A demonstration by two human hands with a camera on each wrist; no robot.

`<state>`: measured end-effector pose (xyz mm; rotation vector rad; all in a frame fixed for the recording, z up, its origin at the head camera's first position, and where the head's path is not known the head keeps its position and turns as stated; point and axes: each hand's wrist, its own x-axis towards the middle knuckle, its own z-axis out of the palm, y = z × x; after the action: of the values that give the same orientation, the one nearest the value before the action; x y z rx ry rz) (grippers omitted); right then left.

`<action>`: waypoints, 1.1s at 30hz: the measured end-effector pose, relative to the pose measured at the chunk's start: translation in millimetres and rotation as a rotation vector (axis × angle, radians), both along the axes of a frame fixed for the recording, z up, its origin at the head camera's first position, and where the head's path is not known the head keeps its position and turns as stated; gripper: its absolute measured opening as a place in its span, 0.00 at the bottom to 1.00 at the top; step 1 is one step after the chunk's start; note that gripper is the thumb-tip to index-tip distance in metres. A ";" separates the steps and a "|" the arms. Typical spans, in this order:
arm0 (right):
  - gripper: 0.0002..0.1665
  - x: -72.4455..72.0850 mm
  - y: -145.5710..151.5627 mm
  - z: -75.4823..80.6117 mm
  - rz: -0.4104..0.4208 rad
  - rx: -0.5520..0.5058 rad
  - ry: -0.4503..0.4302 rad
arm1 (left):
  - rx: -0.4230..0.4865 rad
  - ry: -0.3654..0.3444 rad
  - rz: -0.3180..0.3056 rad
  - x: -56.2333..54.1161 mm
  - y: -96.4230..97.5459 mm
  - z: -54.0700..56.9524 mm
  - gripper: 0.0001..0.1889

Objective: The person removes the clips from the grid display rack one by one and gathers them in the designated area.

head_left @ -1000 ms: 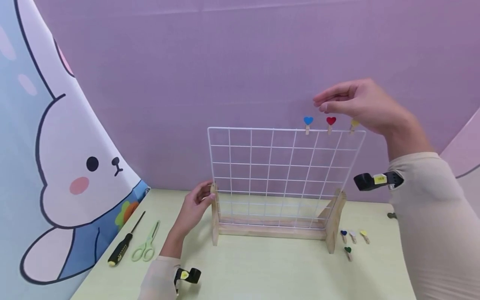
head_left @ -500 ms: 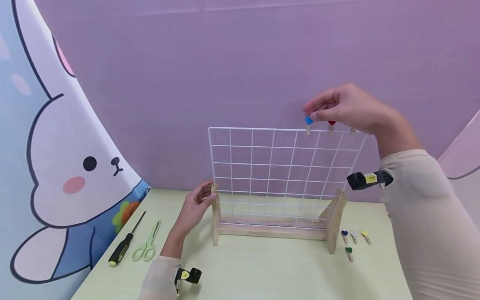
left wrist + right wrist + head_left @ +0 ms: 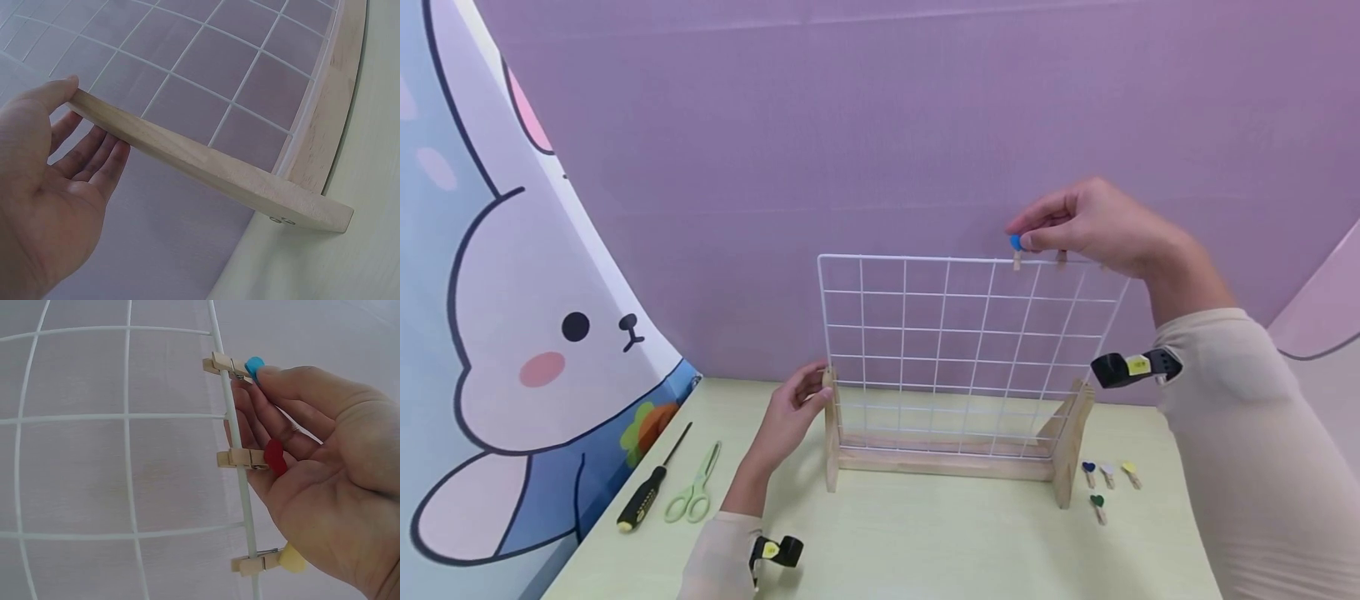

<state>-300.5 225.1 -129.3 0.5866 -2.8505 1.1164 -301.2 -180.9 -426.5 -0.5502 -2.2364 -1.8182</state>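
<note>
The right grip [image 3: 1093,221] pinches the heart end of the blue clip [image 3: 231,362] between thumb and fingers. That clip sits across the top wire of the white grid [image 3: 940,330], right of the wire's middle, its wooden jaws straddling the wire. Next along toward the right is the red clip [image 3: 250,457], and beyond it the pale yellow clip [image 3: 267,559]; both are on the same wire. The red heart lies close against the palm side of the right grip; whether they touch cannot be told. In the head view the hand covers the red and yellow hearts, leaving bits of wood showing below.

The left grip [image 3: 790,421] grasps the upper end of the left post [image 3: 206,159], thumb on one side and fingers on the other. The grid stands upright between this post and the right post [image 3: 1070,446], above a wooden crossbar [image 3: 943,462] that joins the two.

The stand rests on a pale surface [image 3: 925,542]. Just right of it lie four loose clips: a dark blue one [image 3: 1089,472], a white one [image 3: 1107,475] and a yellow one [image 3: 1131,474] in a row, with a green one [image 3: 1098,508] nearer the person. On the left, scissors [image 3: 692,492] lie beside a screwdriver [image 3: 643,497].
</note>
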 end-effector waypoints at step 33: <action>0.19 10.7 1.4 2.6 -0.152 -0.113 0.044 | 0.008 -0.013 0.001 0.1 -0.1 1.3 0.26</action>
<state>-289.8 226.5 -126.7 0.3764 -2.7195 1.2126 -301.1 -181.1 -425.2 -0.5376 -2.2364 -1.8351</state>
